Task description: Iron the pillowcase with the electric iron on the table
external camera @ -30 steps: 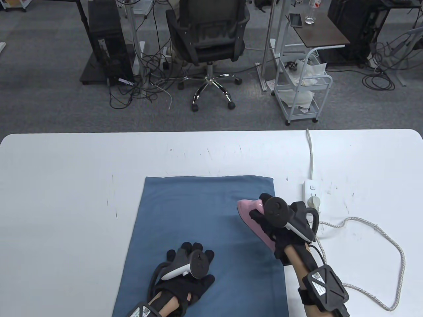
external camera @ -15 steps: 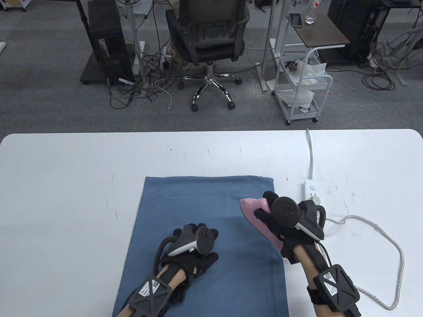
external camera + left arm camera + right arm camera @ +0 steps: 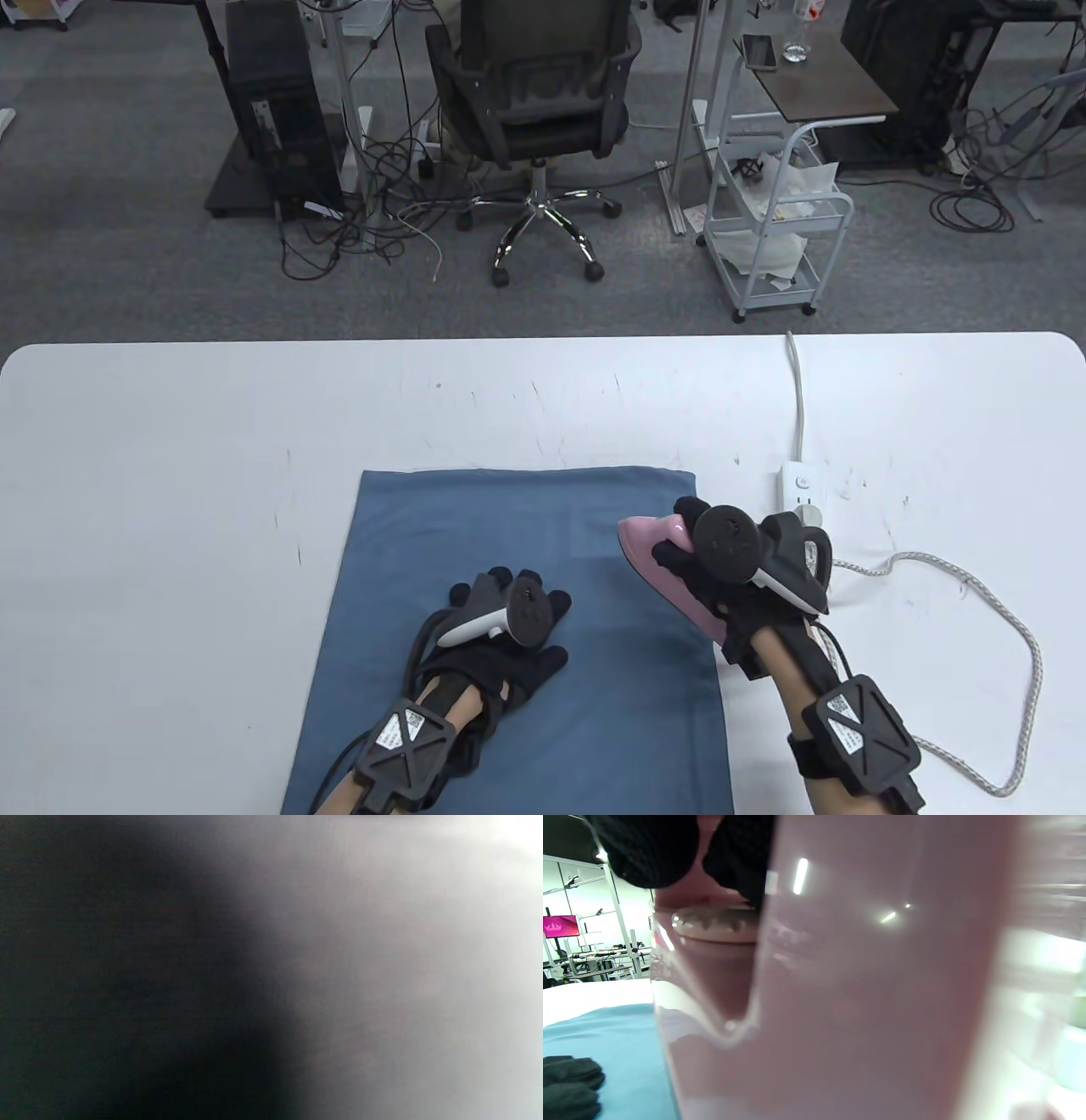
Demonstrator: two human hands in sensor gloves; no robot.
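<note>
A blue pillowcase (image 3: 543, 543) lies flat on the white table (image 3: 170, 475). My left hand (image 3: 509, 628) rests flat on the cloth near its middle, fingers spread. My right hand (image 3: 704, 564) grips the handle of the pink iron (image 3: 657, 556), which sits on the pillowcase's right edge with its nose pointing to the far left. In the right wrist view the pink iron (image 3: 840, 984) fills the frame, with my fingertips (image 3: 649, 853) at the top and the pillowcase (image 3: 606, 1043) at lower left. The left wrist view is a dark blur.
A white power strip (image 3: 802, 492) lies right of the pillowcase, its cord running to the far table edge. The iron's braided cord (image 3: 1001, 628) loops over the table's right side. An office chair (image 3: 534, 110) and a white cart (image 3: 776, 221) stand beyond the table.
The left hand slid forward over the cloth, and the pillowcase shifted slightly left and toward me. The right hand moved the iron a little to the right.
</note>
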